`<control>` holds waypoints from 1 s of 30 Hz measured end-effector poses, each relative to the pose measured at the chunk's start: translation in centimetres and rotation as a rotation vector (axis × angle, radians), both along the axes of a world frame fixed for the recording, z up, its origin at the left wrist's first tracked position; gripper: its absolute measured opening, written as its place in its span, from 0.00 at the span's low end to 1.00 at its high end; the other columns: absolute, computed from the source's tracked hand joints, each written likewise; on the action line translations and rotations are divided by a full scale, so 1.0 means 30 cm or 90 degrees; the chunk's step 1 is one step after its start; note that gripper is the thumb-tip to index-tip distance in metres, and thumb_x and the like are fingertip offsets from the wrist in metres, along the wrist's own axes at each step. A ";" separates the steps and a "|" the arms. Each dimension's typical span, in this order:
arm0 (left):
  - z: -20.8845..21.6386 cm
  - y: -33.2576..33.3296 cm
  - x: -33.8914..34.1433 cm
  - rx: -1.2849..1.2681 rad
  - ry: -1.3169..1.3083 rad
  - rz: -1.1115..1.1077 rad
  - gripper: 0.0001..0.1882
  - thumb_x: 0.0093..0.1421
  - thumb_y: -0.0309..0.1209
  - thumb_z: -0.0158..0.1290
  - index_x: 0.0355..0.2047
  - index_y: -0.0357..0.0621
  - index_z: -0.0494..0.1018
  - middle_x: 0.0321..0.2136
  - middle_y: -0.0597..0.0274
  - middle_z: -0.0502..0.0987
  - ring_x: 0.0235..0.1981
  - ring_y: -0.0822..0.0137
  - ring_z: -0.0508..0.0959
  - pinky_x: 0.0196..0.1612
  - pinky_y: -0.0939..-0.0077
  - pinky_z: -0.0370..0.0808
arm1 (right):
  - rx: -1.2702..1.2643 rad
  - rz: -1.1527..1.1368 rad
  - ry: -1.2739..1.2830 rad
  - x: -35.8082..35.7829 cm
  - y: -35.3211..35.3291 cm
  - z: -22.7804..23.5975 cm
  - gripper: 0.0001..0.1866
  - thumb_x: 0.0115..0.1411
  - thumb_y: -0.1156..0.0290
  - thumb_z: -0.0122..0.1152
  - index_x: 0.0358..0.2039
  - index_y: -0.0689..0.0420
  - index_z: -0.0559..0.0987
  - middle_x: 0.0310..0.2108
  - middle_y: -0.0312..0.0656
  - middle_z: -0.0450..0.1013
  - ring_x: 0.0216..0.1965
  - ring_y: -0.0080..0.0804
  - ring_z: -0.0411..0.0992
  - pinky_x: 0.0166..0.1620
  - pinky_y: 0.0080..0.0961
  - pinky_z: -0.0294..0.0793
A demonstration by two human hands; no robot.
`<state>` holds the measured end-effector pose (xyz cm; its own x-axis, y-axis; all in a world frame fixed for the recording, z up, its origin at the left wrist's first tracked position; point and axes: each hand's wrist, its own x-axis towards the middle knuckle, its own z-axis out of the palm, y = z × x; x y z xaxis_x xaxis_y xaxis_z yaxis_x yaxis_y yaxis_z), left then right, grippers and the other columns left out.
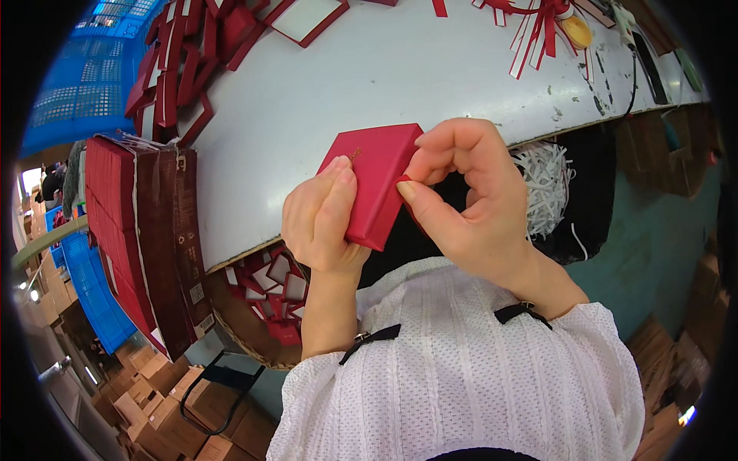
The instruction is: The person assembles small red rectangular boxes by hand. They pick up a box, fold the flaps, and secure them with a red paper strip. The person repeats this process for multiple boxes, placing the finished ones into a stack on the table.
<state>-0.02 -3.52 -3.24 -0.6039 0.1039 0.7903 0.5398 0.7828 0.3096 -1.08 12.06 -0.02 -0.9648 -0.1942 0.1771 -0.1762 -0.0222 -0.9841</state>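
While hands touch red box, gold lettering shows.

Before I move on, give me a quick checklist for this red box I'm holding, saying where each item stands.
1. Left hand holding the red box: ok.
2. Right hand pinching the small red strip at the box's edge: ok.
3. Ribbons on the table: ok, bunched at the far right.
4. Shredded paper apart from the box: ok, off to the right.
5. Box contents: cannot tell, the inside is out of sight.

Room mid tbl — box pile blocks far L, ribbons R.
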 end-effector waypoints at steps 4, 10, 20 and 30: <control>-0.017 -0.004 -0.007 0.021 0.041 0.027 0.14 0.43 0.22 0.59 0.30 0.33 0.70 0.28 0.47 0.76 0.26 0.59 0.76 0.31 0.72 0.75 | 0.159 -0.126 0.055 -0.010 -0.003 -0.014 0.33 0.40 0.76 0.66 0.45 0.61 0.59 0.41 0.41 0.60 0.39 0.23 0.62 0.37 0.19 0.65; -0.037 0.006 -0.013 0.099 0.046 0.015 0.15 0.45 0.29 0.58 0.34 0.38 0.69 0.29 0.51 0.76 0.28 0.58 0.76 0.31 0.71 0.73 | -0.178 0.050 -0.212 0.048 -0.071 -0.032 0.38 0.42 0.73 0.67 0.49 0.61 0.53 0.47 0.44 0.58 0.49 0.29 0.60 0.48 0.26 0.64; -0.088 0.004 -0.007 0.099 0.039 -0.002 0.16 0.52 0.28 0.52 0.41 0.38 0.64 0.36 0.47 0.71 0.31 0.60 0.75 0.33 0.71 0.76 | -0.288 0.075 -0.214 0.036 -0.109 -0.017 0.22 0.50 0.73 0.58 0.44 0.60 0.61 0.39 0.38 0.66 0.40 0.21 0.64 0.41 0.22 0.63; -0.098 0.006 0.043 0.084 -0.209 -0.115 0.39 0.41 0.31 0.62 0.51 0.34 0.54 0.46 0.42 0.63 0.46 0.46 0.66 0.49 0.59 0.63 | -0.227 0.048 -0.241 -0.054 -0.120 -0.048 0.06 0.59 0.72 0.46 0.34 0.60 0.68 0.25 0.31 0.64 0.27 0.14 0.61 0.31 0.14 0.63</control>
